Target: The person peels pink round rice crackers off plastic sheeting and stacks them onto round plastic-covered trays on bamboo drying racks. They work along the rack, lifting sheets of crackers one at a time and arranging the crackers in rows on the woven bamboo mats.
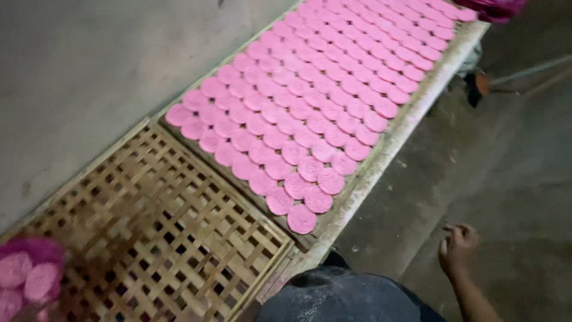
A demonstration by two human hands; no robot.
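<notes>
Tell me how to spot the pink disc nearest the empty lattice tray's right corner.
Find the long rack covered in overlapping pink discs. Follow the rows down to their near end, beside the bare lattice tray. The last disc sits alone at the tip, with no disc below it.

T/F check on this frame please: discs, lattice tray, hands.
1. The pink discs lie in overlapping rows. True.
2. The near lattice tray is fully covered with discs. False: most of it is bare; pink discs show only at its lower-left corner.
3. The right hand holds a disc. False: it holds nothing, out over the floor.
4. The trays sit along a wall. True.
5. The left hand is plainly in view. False: it cannot be made out.
</notes>
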